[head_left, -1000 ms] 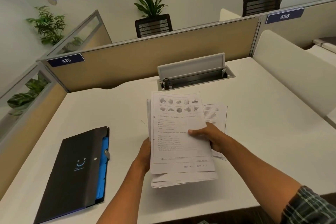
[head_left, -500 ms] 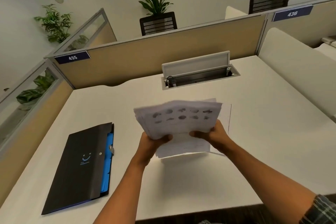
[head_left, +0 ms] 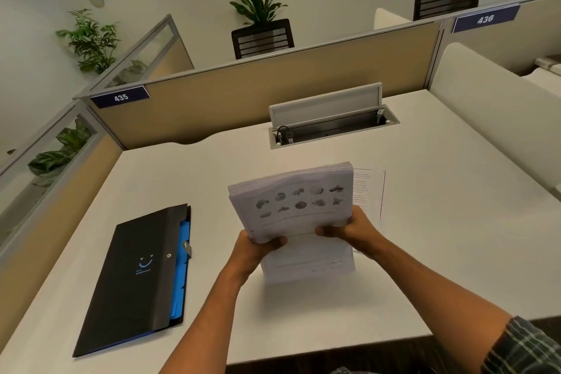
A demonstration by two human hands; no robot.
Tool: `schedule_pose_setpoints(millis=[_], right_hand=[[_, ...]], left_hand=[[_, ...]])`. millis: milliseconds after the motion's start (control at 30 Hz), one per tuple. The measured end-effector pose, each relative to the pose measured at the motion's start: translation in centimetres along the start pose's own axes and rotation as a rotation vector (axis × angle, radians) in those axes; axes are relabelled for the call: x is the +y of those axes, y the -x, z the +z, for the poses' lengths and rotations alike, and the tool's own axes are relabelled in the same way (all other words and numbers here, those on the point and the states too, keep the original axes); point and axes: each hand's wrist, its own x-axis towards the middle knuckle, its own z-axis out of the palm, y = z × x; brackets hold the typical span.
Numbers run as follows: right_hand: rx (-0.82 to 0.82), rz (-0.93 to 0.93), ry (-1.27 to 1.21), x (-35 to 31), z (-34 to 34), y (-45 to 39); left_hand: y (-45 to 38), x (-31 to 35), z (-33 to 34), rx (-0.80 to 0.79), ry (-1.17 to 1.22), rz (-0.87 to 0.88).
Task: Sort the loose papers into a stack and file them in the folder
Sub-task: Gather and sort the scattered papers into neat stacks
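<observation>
A stack of printed papers (head_left: 297,206) stands on its lower edge on the white desk (head_left: 440,237), its top bending toward me; the front sheet shows small grey pictures. My left hand (head_left: 258,247) grips the stack's left side and my right hand (head_left: 349,228) grips its right side, thumbs on the front. One loose sheet (head_left: 372,188) lies flat on the desk behind the stack, partly hidden. A black folder (head_left: 136,276) with a blue inner pocket and a smile logo lies closed on the desk to the left, apart from both hands.
An open cable tray with a raised grey lid (head_left: 331,118) is set into the desk behind the papers. Beige partitions (head_left: 273,82) wall the desk at the back and left; a cream panel (head_left: 491,109) borders the right. The desk's near edge runs under my forearms.
The stack went from lying tilted in my hands to standing on its edge on the desk. My left hand moved from underneath to the stack's left side, and the sheets' edges look more even.
</observation>
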Motion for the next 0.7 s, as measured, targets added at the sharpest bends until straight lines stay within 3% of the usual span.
schedule_pose_setpoints(millis=[133,267,367,433,500,600,700], right_hand=[[0.058,0.024,-0.016,1.4,0.4,-0.2],[0.009,0.078,0.075,1.3,0.2,-1.2],[0.207,0.166,0.343,2.3,-0.7,-1.6],[0.328,0.225,0.681,3.2,-1.6,-1.3],[0.215,0.252,1.08,4.5,-2.7,-1.1],[-0.084,0.244,1.32,5.9,-3.6,-0.4],[-0.076,0.216,1.427,6.8,-4.1,-0.1]], left_hand=[[0.2,-0.8,0.1,0.047,-0.016,-0.089],[-0.6,-1.0,-0.5,0.136,0.027,-0.146],[-0.7,-1.8,-1.3,0.219,0.052,-0.19],[-0.7,-2.7,-1.7,0.264,0.072,-0.229],[-0.5,-3.7,-2.2,0.293,0.092,-0.273],[-0.3,-4.8,-2.9,0.324,0.121,-0.32],[0.1,-5.4,-3.8,0.356,0.153,-0.35]])
